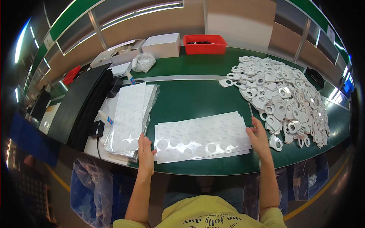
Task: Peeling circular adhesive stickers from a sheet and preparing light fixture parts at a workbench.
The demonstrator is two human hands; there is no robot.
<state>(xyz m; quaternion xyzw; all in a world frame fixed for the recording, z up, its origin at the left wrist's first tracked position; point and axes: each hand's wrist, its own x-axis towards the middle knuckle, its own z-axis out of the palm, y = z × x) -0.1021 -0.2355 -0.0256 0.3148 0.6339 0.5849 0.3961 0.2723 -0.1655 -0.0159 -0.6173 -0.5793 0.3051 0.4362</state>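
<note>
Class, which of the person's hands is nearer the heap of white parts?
Right: the right hand is beside the heap, on its left; the left hand is farther, at the left end of the central sheets.

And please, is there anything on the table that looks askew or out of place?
Yes, slightly: the middle sheets are not squared. At the lower right, some underneath stick out past the top one, so the edges look uneven.

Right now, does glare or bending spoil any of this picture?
In the head view, glare brightens patches of the white sheets between left hand and right hand; the green table bows along its front edge; the corners go black.
</note>
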